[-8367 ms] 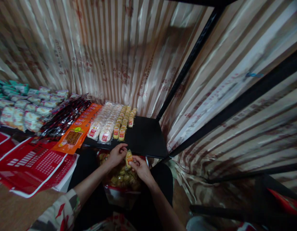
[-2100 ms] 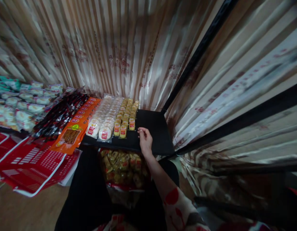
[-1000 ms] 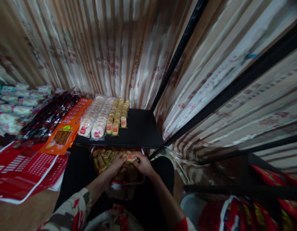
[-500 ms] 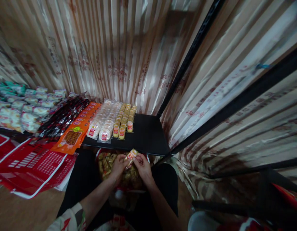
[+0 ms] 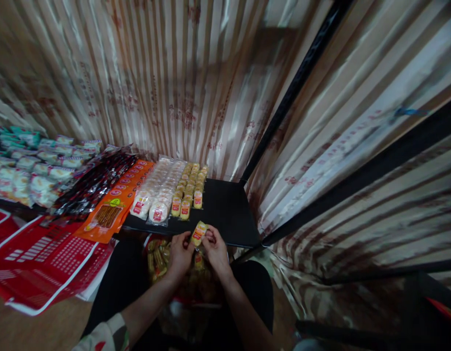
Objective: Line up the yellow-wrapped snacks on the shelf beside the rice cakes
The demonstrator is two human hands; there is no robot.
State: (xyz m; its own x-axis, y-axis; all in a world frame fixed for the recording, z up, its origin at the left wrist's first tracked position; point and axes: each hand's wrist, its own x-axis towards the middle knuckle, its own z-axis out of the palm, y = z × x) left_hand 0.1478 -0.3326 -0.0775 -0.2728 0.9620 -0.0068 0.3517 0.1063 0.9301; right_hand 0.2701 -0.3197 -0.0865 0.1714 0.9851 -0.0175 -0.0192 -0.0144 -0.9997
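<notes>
Head view: glossy, plastic-wrapped oblong packet (image 5: 198, 234)

Shop-like corner, by its look a small snack store, black shelf (image 5: 231, 212) lined with rows of yellow-wrapped snacks (image 5: 189, 187) and round white crackers (image 5: 159, 192), orange packet (image 5: 118, 200) and piled white packets (image 5: 45, 187) further along, red shopping baskets (image 5: 46, 256) in front, striped curtains (image 5: 196, 73) behind.

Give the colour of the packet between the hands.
The packet is yellow with a reddish-orange label, seen best in the head view.
</notes>
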